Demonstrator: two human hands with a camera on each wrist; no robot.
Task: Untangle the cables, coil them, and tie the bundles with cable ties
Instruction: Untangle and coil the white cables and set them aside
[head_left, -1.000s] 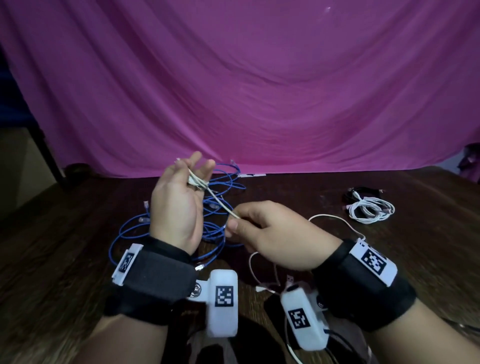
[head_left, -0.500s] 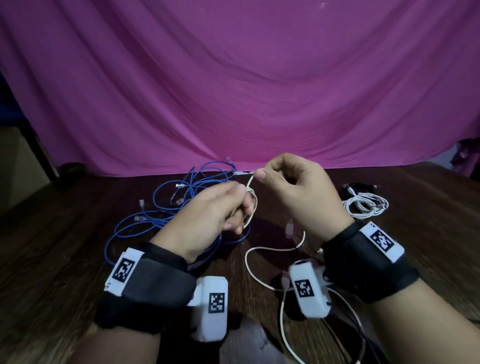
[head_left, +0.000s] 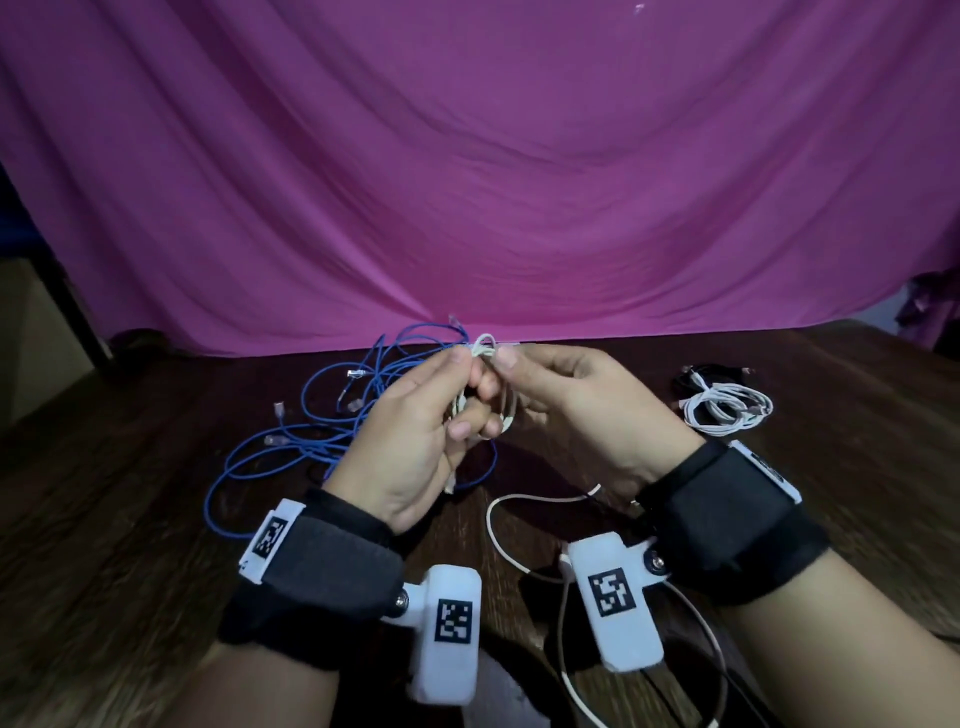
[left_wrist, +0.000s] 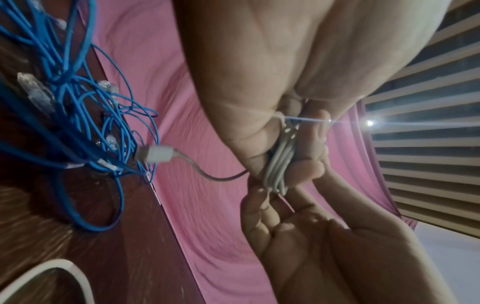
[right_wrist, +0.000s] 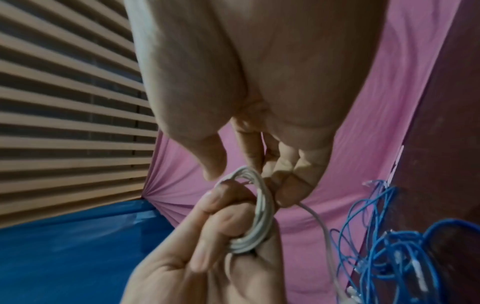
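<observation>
Behind, a blue cable tangle (head_left: 332, 415) sprawls left on the table (head_left: 130, 493). Nearer, left hand (head_left: 410, 441) grips the white cable coil (right_wrist: 259, 216); right hand (head_left: 582, 400) pinches its top loop. Loosened fingers might spring the loops apart.

Your left hand (head_left: 415, 441) and right hand (head_left: 576, 410) meet above the middle of the table (head_left: 130, 519), with the small coil of cable (head_left: 485, 358) held between them and its loose tail (head_left: 519, 499) running down onto the table under your right wrist. The tangled cables (head_left: 322, 415) lie on the table behind and left of your left hand; a tied bundle (head_left: 727, 408) lies on the table well right of your right hand. The hanging cloth (head_left: 467, 182) stands behind the table's far edge.
</observation>
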